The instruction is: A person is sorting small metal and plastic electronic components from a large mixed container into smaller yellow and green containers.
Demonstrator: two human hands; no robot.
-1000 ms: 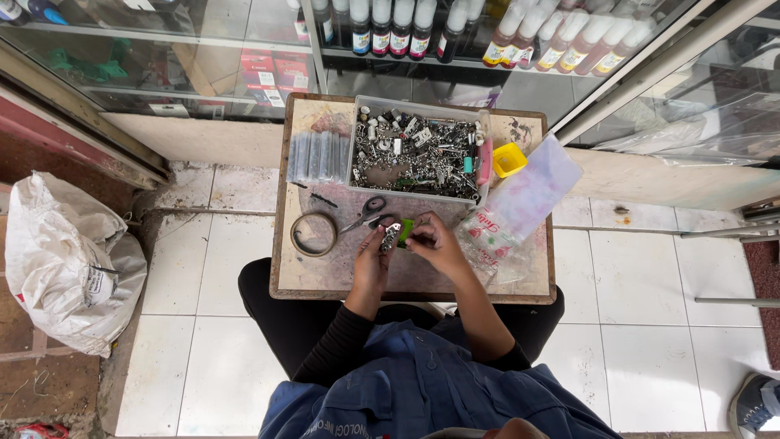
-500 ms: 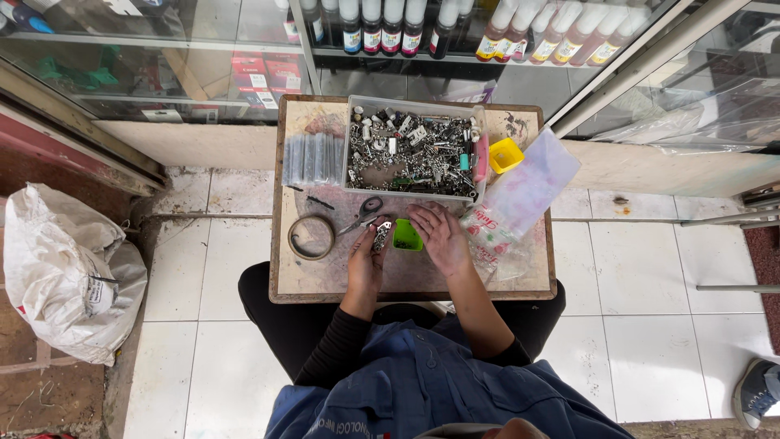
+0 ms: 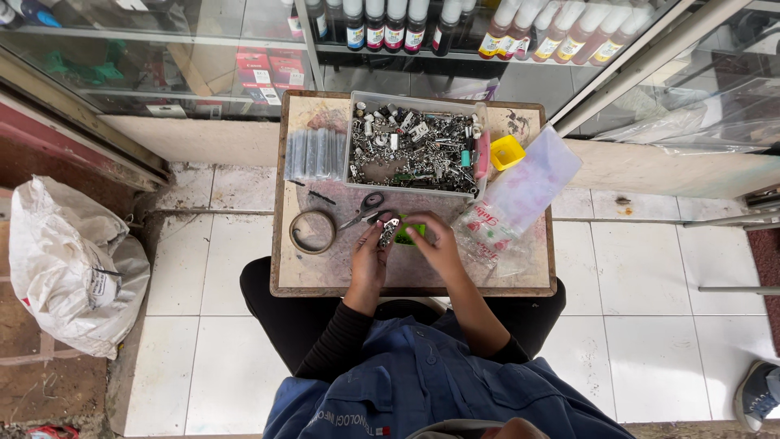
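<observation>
My left hand (image 3: 370, 258) rests on a small wooden table (image 3: 325, 272) and holds a small dark metal part (image 3: 388, 233) at its fingertips. My right hand (image 3: 439, 244) is beside it, fingers curled over a small green object (image 3: 409, 233). The two hands almost touch at the table's middle. Scissors (image 3: 367, 210) lie just beyond the hands.
A clear tray of several small metal parts (image 3: 414, 146) stands at the table's far side, with a yellow cup (image 3: 507, 152) and clear plastic bags (image 3: 520, 195) to the right. A tape ring (image 3: 313, 232) lies left. A white sack (image 3: 69, 268) sits on the floor. Glass shelves of bottles stand ahead.
My right hand has closed in over the green object, and both hands sit a little closer together. The view has shifted slightly.
</observation>
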